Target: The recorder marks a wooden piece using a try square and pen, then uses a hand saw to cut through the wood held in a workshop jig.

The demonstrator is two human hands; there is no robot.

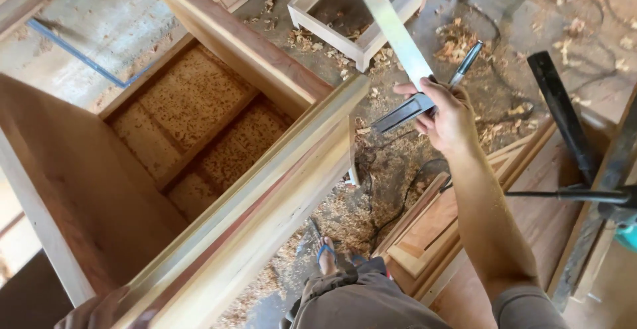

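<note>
right hand (446, 113) grips try square (398, 70), pen (466, 64); left hand (96, 310) on cabinet (265, 190).

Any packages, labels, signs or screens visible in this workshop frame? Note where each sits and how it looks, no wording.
None can be made out. What shows is bare wood and tools: the right hand holds a try square with a pen, the left hand grips the lower edge of a wooden cabinet frame, and wood shavings cover the floor.
</note>
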